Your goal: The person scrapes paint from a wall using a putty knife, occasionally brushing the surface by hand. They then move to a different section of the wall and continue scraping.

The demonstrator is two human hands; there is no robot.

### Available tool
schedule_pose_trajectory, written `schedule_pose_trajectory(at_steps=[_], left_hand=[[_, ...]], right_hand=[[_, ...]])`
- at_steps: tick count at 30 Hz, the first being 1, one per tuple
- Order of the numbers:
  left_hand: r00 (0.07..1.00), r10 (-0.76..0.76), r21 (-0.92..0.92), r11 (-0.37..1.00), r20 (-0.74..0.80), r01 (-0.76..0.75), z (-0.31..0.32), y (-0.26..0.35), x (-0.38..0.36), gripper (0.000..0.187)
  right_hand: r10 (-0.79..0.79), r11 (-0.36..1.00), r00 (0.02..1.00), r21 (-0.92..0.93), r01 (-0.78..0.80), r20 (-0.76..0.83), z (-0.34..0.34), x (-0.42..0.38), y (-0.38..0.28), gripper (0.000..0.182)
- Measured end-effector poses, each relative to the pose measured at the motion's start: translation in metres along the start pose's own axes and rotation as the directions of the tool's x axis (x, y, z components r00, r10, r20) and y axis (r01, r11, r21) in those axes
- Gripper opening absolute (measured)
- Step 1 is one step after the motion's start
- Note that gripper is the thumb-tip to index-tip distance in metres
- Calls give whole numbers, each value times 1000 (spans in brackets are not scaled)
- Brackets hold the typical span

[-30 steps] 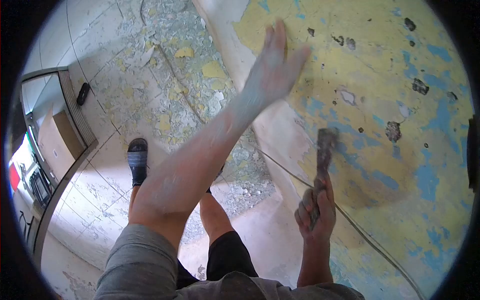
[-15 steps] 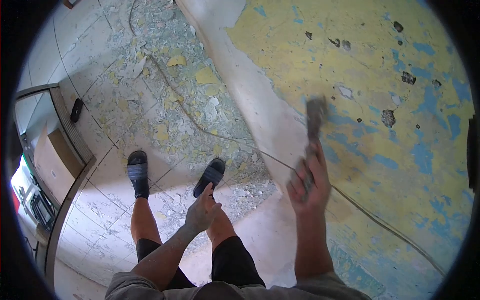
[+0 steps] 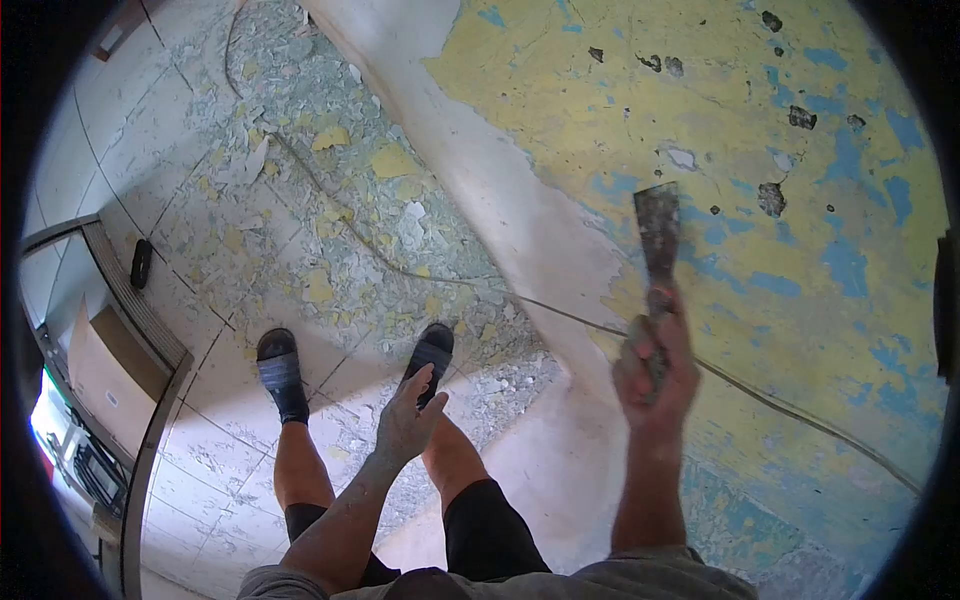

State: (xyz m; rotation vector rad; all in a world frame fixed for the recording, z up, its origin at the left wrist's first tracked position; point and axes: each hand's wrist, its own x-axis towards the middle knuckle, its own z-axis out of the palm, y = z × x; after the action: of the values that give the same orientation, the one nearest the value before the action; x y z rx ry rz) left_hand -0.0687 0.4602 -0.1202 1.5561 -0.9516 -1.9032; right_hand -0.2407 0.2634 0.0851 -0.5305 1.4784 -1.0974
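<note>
My right hand is wrapped round the handle of a putty knife, its broad dusty blade pointing up and away from me. The blade overlaps a wall with patchy yellow and blue paint, several dark pits and a bare whitish strip along its lower edge. Behind my right wrist a thin cable runs across the wall and down to the floor. My left hand hangs with nothing in it above my leg, fingers stretched and thumb apart, near my right sandal in this view.
Paint flakes cover much of the tiled floor along the wall's foot. At the left stands a framed cabinet with a cardboard piece in it. A small black object lies beside the frame.
My right hand and the putty knife have shifted right and slightly down in view; the blade, blurred before, is now sharp. My left hand remains stretched out. The whole view has shifted a little.
</note>
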Motion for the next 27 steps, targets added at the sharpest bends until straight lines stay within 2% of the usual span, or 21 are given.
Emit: schedule_pose_trajectory(at_steps=[2,3,5,9,11,13,15,17,19,20,21,23,24,25,26,27], left_hand=[[1000,2,-14,1000,-10,-2,7,-9,2,58],[999,13,-27,1000,-36,-14,12,-13,2,56],[998,61,30,998,-34,-60,11,-12,2,53],[1000,16,21,1000,21,-17,10,-15,2,52],[1000,9,17,1000,-1,-9,4,-16,10,52],[999,5,93,996,46,-9,6,-9,6,51],[998,44,135,990,47,-50,8,-13,15,51],[997,36,195,980,74,-50,7,-7,8,52],[996,38,181,982,75,-51,4,-20,2,53],[996,38,193,980,79,-52,3,-28,-2,53],[996,32,200,979,84,-49,3,-35,-5,53],[996,35,195,980,82,-51,7,-45,-7,52],[995,50,195,979,81,-65,11,-49,-11,51],[995,50,199,978,83,-65,17,-54,-17,51],[996,39,114,992,84,-48,17,-58,-12,50],[996,19,22,1000,89,-21,14,-41,-10,49]], right_hand=[[72,997,996,-26,-70,59,13,1,-27,33],[71,997,996,-26,-70,48,22,16,-23,33],[55,998,990,-44,-50,129,58,61,-8,43],[32,991,998,130,-40,60,12,-22,-12,44],[-7,984,995,178,-11,101,-2,-52,-31,47],[43,987,999,156,-48,33,17,-38,-33,52],[35,999,989,28,-39,146,52,-20,-18,46],[-12,1000,992,9,11,123,26,-27,-13,45],[-4,988,997,157,-9,83,-30,-47,-18,44],[-60,985,981,169,29,183,-50,-55,-19,43],[-58,985,982,172,27,177,-37,-56,-23,43],[95,994,995,-61,-94,22,-5,-46,-32,41],[74,992,997,-107,-70,32,8,-10,-22,41],[97,993,985,-84,-86,141,13,14,-14,48],[100,995,956,-54,-89,275,21,33,-6,56],[95,995,950,-48,-85,296,27,31,5,56]])
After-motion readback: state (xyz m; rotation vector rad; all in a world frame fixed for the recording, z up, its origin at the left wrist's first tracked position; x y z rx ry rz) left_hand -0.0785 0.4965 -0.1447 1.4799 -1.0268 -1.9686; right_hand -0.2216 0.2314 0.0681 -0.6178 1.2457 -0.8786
